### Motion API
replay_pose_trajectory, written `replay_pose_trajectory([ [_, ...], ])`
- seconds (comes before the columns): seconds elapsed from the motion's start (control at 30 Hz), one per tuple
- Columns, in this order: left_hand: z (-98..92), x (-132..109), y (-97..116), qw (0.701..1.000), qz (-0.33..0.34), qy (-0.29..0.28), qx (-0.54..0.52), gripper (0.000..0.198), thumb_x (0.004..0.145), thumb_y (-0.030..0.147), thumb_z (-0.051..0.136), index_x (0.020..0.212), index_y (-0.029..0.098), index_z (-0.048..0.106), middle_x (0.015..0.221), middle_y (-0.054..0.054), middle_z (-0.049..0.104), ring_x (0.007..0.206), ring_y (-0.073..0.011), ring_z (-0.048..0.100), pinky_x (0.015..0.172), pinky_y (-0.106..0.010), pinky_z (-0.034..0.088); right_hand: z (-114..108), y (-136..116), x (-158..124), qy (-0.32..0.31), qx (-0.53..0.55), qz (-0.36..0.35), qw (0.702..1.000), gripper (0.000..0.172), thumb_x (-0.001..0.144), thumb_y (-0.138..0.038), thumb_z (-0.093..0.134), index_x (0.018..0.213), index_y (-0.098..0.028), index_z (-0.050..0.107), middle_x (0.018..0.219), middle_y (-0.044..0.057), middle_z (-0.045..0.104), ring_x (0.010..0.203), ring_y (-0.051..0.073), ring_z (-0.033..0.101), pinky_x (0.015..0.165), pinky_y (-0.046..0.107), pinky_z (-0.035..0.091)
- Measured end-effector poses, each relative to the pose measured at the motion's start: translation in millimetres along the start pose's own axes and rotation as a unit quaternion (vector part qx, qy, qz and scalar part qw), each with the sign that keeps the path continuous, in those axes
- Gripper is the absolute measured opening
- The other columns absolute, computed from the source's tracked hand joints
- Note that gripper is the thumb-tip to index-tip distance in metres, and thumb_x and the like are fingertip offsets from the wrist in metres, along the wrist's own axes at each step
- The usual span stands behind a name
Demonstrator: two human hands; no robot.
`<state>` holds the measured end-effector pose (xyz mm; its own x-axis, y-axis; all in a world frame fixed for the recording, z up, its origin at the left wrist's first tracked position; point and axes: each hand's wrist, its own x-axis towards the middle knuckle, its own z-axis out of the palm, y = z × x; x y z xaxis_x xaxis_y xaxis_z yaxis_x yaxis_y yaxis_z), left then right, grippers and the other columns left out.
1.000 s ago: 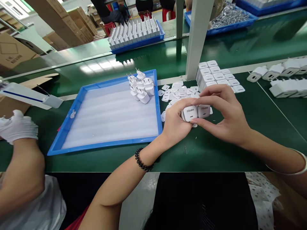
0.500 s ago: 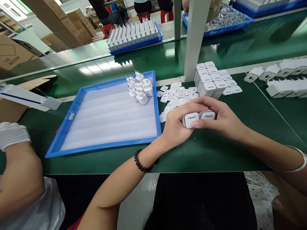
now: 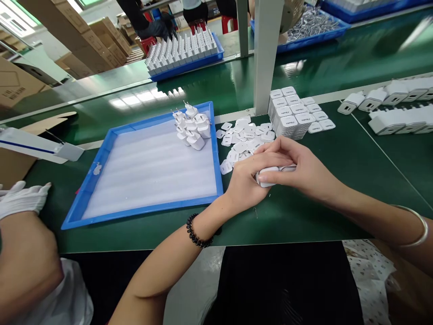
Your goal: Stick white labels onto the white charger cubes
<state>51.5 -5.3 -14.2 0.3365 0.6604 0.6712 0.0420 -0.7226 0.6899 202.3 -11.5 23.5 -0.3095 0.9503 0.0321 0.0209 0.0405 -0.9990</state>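
Note:
My left hand (image 3: 248, 180) and my right hand (image 3: 299, 169) are closed together around two white chargers (image 3: 274, 174) held side by side low over the green table. Fingers cover most of the chargers; only their lower edge shows. Just behind my hands lies a scatter of small white label pieces (image 3: 243, 137). A blue tray (image 3: 101, 155) with a white foam liner sits to the left, with a small heap of white chargers (image 3: 191, 126) in its far right corner.
Stacks of white labelled pieces (image 3: 291, 113) stand by a white post (image 3: 265, 54). More chargers (image 3: 389, 106) lie at the right. A co-worker's white-gloved hand (image 3: 22, 198) is at the left edge. Blue trays of chargers (image 3: 184, 52) sit on the far belt.
My hands have lowered the two chargers toward the table and tilted them, so the printed faces no longer show. The co-worker's gloved hand has come back into view at the left.

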Motion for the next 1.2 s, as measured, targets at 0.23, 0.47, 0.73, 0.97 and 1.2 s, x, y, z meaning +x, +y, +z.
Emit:
replay_pose_trajectory([
  [0.23,-8.7,4,4,0.995,-0.1,-0.008,-0.027,0.018,0.081,0.012,0.073,0.097,0.018,0.078,0.104,-0.005,0.08,0.101,-0.0204,0.075,0.093,-0.035,0.061,-5,4,6,-0.04,-0.063,-0.044,0.996,0.04,0.063,-0.024,0.085,0.094,-0.024,0.06,0.106,0.004,0.068,0.108,0.028,0.064,0.087,0.042,0.057],
  [0.47,-27.9,13,-4,0.983,-0.178,0.005,-0.044,0.039,0.068,0.03,0.089,0.102,0.015,0.076,0.107,-0.01,0.079,0.098,-0.0222,0.075,0.081,-0.032,0.06,-17,17,17,-0.086,0.127,0.02,0.988,0.065,0.083,-0.039,0.073,0.14,-0.03,0.044,0.145,0.01,0.055,0.133,0.028,0.057,0.103,0.044,0.053],
  [0.73,-110.2,27,34,0.768,-0.261,-0.036,0.584,0.033,0.085,0.003,0.059,0.113,0.018,0.07,0.119,-0.014,0.073,0.115,-0.0296,0.068,0.096,-0.042,0.052,-37,41,45,0.049,-0.094,-0.076,0.992,0.053,0.088,-0.054,0.065,0.127,-0.02,0.054,0.125,0.016,0.065,0.113,0.031,0.068,0.09,0.05,0.059],
  [0.97,-145.6,29,5,0.623,-0.319,-0.111,0.705,0.021,0.097,0.02,0.057,0.112,0.008,0.066,0.117,-0.017,0.068,0.116,-0.0296,0.063,0.103,-0.053,0.049,-31,50,43,0.037,-0.225,-0.163,0.96,0.03,0.088,-0.032,0.061,0.116,-0.02,0.062,0.127,0.015,0.062,0.106,0.03,0.064,0.089,0.05,0.056],
  [1.2,-150.7,35,-16,0.544,-0.299,-0.191,0.76,0.039,0.096,0.037,0.063,0.128,0.015,0.06,0.13,-0.011,0.063,0.116,-0.0241,0.064,0.098,-0.047,0.057,-38,52,50,0.017,-0.293,-0.178,0.939,0.018,0.093,-0.02,0.052,0.105,-0.02,0.065,0.118,0.014,0.066,0.093,0.026,0.067,0.08,0.045,0.056],
])
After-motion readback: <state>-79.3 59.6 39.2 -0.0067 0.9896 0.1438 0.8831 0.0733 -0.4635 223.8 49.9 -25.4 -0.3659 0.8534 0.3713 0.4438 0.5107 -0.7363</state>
